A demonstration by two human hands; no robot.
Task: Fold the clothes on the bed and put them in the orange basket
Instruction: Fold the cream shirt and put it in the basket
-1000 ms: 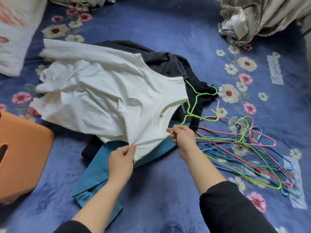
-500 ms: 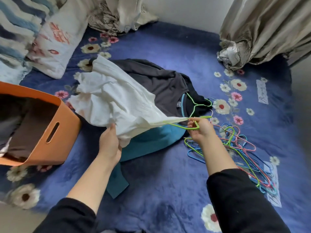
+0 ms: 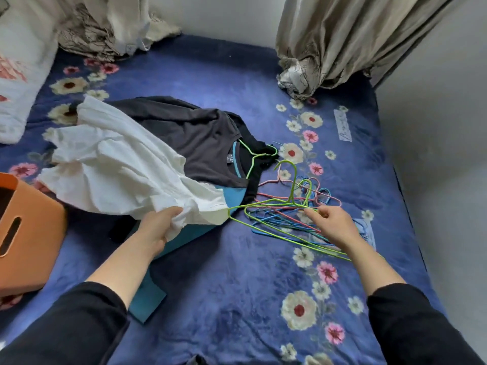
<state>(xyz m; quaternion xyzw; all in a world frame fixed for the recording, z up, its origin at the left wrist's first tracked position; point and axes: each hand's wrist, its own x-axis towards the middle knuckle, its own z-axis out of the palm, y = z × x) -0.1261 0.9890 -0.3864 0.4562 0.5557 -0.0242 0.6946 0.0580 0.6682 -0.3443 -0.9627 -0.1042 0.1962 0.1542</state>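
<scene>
Unhanging now: gripping white shirt [image 3: 118, 169] in curled left fingers [image 3: 172, 212], pinching green hanger [image 3: 293, 180] with right fingers [image 3: 314, 213]; next, freeing hanger, spreading shirt flat.

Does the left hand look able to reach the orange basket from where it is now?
Probably yes: the orange basket sits close by the left hand, nothing standing between them, though that hand grips the white shirt.
</scene>
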